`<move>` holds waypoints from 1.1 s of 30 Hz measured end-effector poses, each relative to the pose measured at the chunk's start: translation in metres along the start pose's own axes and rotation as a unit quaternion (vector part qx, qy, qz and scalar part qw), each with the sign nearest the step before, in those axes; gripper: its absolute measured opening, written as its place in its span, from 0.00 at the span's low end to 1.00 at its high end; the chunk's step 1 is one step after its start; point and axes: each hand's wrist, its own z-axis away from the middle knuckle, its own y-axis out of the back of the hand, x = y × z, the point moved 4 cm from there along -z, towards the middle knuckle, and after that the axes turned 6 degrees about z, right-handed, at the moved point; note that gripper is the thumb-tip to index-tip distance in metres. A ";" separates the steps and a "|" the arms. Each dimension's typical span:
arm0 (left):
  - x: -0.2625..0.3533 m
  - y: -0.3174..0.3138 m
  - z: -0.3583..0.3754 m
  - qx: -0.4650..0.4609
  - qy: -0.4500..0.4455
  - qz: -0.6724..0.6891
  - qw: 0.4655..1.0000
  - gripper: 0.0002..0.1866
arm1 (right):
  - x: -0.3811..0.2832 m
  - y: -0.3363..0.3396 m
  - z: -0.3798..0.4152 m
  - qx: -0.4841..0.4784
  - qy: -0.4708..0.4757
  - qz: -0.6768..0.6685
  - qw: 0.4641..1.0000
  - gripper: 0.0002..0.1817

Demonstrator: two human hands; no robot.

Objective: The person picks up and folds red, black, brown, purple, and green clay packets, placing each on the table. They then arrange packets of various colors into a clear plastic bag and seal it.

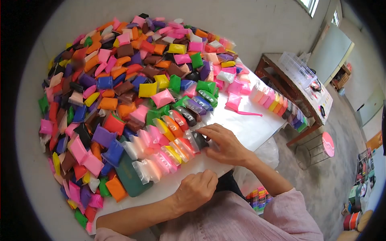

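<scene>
My right hand has its thumb and fingers around a small black plastic packet at the right end of a short row. That row runs left through red, orange, yellow, pink and pale packets, partly on a dark green board. A similar row lies just behind it, with an orange packet near its end. Closer to my body, my left hand is curled closed above the white table; whatever its fingers hold, if anything, is hidden.
A large heap of coloured packets covers the table's left and back. A finished-looking row of packets and a pink strip lie to the right. Beyond stand a wooden desk with a white basket and a pink-topped stool.
</scene>
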 end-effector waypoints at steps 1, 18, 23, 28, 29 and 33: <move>0.000 0.000 0.000 -0.001 -0.002 0.002 1.000 0.10 | 0.000 -0.001 -0.001 0.001 0.000 -0.003 1.000 0.34; -0.001 0.001 -0.004 -0.003 0.027 0.035 0.999 0.08 | 0.026 0.056 0.001 0.091 -0.056 0.050 0.993 0.22; 0.000 -0.002 -0.002 -0.026 0.010 -0.016 0.999 0.10 | 0.054 0.082 -0.084 0.104 -0.059 0.132 0.984 0.08; 0.001 -0.005 0.000 -0.021 -0.025 -0.066 0.997 0.10 | 0.083 0.048 -0.190 0.037 -0.061 0.250 0.966 0.12; 0.003 -0.002 -0.001 -0.026 -0.028 -0.085 0.996 0.10 | 0.096 0.033 -0.209 0.020 -0.080 0.262 0.961 0.12; 0.003 -0.004 0.001 -0.022 -0.044 -0.092 0.995 0.09 | 0.109 -0.009 -0.241 0.050 -0.144 0.289 0.945 0.16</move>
